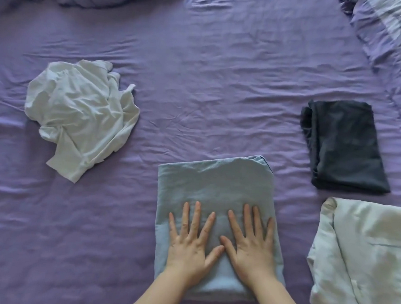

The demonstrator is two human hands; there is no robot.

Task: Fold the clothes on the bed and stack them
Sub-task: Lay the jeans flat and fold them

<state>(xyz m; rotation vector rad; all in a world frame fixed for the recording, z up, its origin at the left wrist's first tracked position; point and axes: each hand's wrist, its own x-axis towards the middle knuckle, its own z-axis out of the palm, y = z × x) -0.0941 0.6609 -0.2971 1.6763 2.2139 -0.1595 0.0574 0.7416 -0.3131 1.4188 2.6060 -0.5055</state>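
Bed (pixel 198 82): covered in purple sheet.
Hands: left hand (pixel 191 245) and right hand (pixel 251 246) were laid flat, fingers spread, on blue garment (pixel 216 182).
Advice: creases pressed outward evenly.

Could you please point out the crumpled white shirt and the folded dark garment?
crumpled white shirt (pixel 80 114): head view, middle of its bunched fabric.
folded dark garment (pixel 342 144): head view, centre of its top layer.

lying on the bed sheet (pixel 198 71): three folded garments at six (pixel 216 187), three (pixel 342 146), four (pixel 363 251); one crumpled white garment (pixel 81 114) at nine.
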